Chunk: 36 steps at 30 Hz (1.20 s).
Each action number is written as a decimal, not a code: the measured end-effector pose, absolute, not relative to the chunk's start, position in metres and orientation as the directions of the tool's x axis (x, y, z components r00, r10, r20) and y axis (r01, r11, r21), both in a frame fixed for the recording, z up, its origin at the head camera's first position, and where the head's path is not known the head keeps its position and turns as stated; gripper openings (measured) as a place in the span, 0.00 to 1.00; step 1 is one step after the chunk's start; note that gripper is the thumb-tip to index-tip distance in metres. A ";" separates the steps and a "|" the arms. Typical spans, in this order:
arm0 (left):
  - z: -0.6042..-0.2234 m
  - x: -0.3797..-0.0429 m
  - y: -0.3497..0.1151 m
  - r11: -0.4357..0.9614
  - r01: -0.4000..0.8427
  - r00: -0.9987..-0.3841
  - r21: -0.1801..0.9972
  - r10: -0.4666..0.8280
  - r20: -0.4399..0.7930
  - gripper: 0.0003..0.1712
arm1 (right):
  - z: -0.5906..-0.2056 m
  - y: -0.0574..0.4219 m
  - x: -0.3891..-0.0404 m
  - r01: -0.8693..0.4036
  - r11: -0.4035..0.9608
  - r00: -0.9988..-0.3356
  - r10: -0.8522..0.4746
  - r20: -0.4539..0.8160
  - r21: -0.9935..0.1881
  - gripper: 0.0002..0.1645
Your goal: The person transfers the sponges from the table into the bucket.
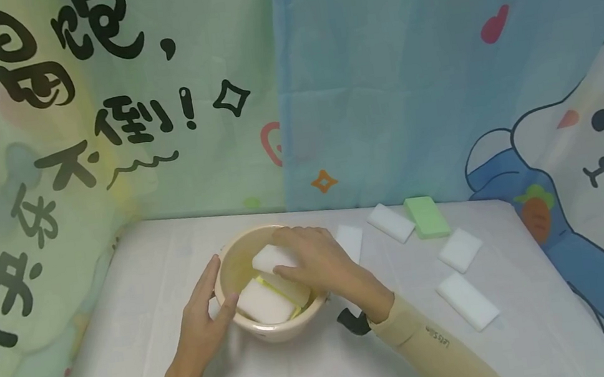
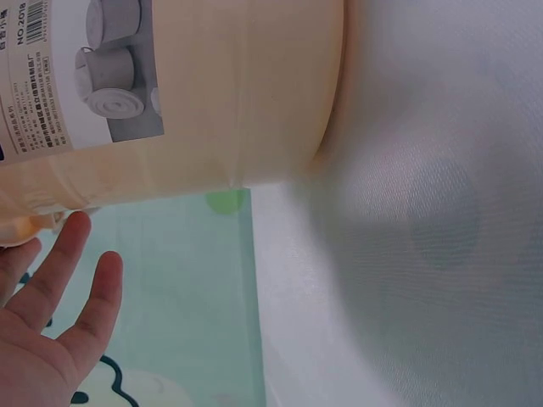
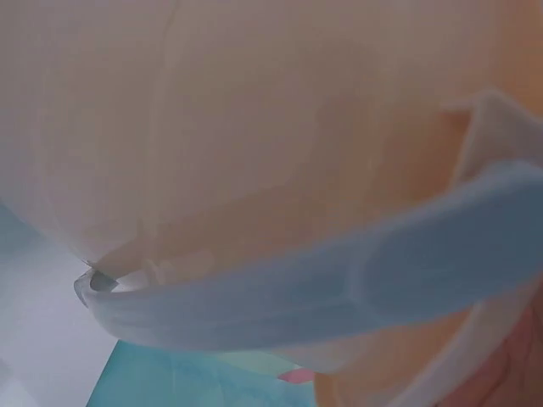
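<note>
A cream plastic bucket stands on the table with white sponge blocks inside, one of them with yellow showing along its edge. My right hand reaches over the far right rim and grips a white sponge block inside the bucket. Against the left of the rim lies my left hand, its fingers extended and spread. In the left wrist view, a printed label shows on the bucket's side. A pale bucket handle crosses the right wrist view and the right hand is mostly hidden there.
Right of the bucket, several loose blocks lie on the white tablecloth: a green block at the back, with white blocks around it. Another white block lies just behind my right wrist. Printed cloth hangs behind the table.
</note>
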<state>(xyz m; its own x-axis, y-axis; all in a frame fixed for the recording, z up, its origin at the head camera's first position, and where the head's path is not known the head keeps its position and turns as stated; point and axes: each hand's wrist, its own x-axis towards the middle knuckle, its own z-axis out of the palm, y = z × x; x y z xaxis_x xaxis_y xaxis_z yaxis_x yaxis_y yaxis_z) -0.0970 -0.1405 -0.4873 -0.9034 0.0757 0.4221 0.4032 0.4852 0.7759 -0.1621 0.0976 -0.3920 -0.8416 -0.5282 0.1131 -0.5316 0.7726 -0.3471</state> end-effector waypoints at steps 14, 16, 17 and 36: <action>-0.489 -0.097 -0.140 0.476 0.414 -0.899 0.776 0.079 0.431 0.40 | -0.399 0.097 -0.161 -0.540 0.787 -0.840 -0.530 0.121 -0.300 0.23; -0.488 -0.096 -0.140 0.475 0.414 -0.899 0.777 0.078 0.431 0.40 | -0.398 0.096 -0.161 -0.538 0.787 -0.840 -0.531 0.113 -0.302 0.22; -0.488 -0.096 -0.140 0.474 0.414 -0.899 0.778 0.079 0.430 0.40 | -0.398 0.096 -0.161 -0.538 0.786 -0.839 -0.534 0.106 -0.304 0.22; -0.489 -0.098 -0.141 0.467 0.439 -0.886 0.767 0.086 0.455 0.40 | -0.401 0.092 -0.159 -0.568 0.809 -0.818 -0.575 -0.001 -0.153 0.18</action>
<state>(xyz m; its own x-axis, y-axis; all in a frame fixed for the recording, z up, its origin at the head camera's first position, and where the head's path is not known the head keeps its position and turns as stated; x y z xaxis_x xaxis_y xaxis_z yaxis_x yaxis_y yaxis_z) -0.0977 -0.1410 -0.4891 -0.8864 0.0860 0.4549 0.4391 0.4675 0.7673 -0.1592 0.0923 -0.4015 -0.8183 -0.5748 -0.0012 -0.5678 0.8088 -0.1530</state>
